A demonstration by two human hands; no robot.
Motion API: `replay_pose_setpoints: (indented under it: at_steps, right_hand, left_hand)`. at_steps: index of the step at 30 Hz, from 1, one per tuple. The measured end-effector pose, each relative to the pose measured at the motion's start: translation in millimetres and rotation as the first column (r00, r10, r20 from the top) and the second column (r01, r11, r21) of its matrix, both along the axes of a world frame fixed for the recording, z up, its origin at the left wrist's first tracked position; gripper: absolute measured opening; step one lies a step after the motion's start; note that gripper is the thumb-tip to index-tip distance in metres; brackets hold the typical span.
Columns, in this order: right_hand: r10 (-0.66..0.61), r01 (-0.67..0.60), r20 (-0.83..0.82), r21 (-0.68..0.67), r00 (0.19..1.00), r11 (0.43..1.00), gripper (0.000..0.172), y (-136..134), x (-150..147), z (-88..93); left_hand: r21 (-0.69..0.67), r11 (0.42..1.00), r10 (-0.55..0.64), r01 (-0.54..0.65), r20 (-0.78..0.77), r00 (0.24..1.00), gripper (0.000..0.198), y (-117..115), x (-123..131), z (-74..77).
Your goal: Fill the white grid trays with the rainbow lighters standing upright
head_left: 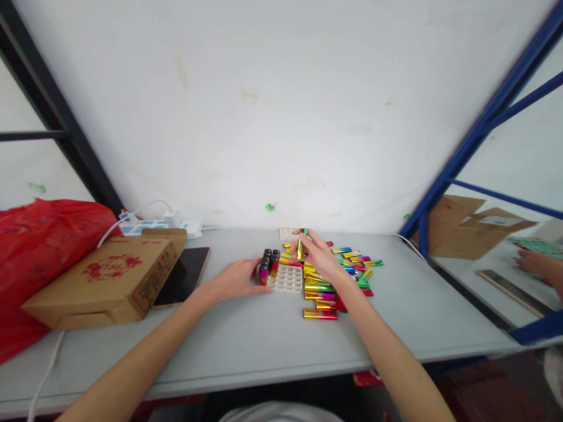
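My right hand (323,255) pinches a shiny yellow-green lighter (301,246), held upright above the back of a white tray with holes (288,279). At the tray's left side, several lighters (270,265) with black tops and red-purple bodies stand upright in two rows. My left hand (237,278) curves around that left side, thumb at the front edge and fingers behind, spread apart. Whether it touches the tray or lighters, I cannot tell. Right of the tray lies a loose heap of shiny multicoloured lighters (320,288), partly hidden by my right hand and forearm.
Another white tray (288,233) lies near the wall. On the left are a dark tablet-like device (185,275), a cardboard box (105,281), a red plastic bag (39,258) and a power strip (152,227). Beyond the blue frame (475,135), another person's hand (539,264) shows.
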State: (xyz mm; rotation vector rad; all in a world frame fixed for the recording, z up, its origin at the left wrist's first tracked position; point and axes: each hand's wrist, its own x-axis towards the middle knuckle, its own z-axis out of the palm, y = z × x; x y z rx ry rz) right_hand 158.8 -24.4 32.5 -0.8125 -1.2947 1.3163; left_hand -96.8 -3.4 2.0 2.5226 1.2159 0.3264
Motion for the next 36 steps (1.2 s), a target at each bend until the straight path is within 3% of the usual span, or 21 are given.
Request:
replay_pose_setpoints:
  at_steps: [2,4,7,10,20,24,29,36]
  right_hand:
    - [0.013,-0.011,0.061,-0.02,0.998,1.0,0.042,-5,-11,-7.7]
    - [-0.063,0.062,0.21,0.015,0.976,0.998,0.043,-10,-19,-15.9]
    - [-0.319,0.21,0.458,0.274,0.829,0.939,0.048,-15,-25,-24.7]
    - [-0.474,0.246,0.522,0.446,0.709,0.86,0.052,-20,-28,-28.6]
    - [-0.541,0.308,0.534,0.466,0.649,0.829,0.034,-22,-31,-38.7]
    - [-0.553,0.329,0.545,0.457,0.631,0.826,0.037,-22,-29,-37.2]
    - [-0.521,0.284,0.53,0.465,0.669,0.838,0.046,-25,-29,-32.3]
    - [-0.548,0.302,0.554,0.475,0.627,0.826,0.032,-23,-27,-36.4]
  left_hand:
    - [0.0,1.0,-0.002,0.002,0.015,1.0,0.062,0,0,0.1]
    - [0.002,1.0,-0.006,0.006,0.02,1.0,0.063,0,0,-0.1]
    - [0.009,1.0,-0.008,0.008,0.007,1.0,0.063,0,0,0.3]
    - [0.019,1.0,-0.003,0.003,-0.005,1.0,0.063,-1,1,1.2]
    - [0.018,1.0,0.0,0.0,0.001,1.0,0.063,-1,0,1.5]
    - [0.027,1.0,0.005,-0.005,-0.022,1.0,0.062,-1,1,2.1]
    - [0.008,1.0,-0.002,0.002,-0.023,1.0,0.062,-1,1,2.4]
    - [0.003,1.0,-0.004,0.004,-0.002,1.0,0.062,-1,1,1.9]
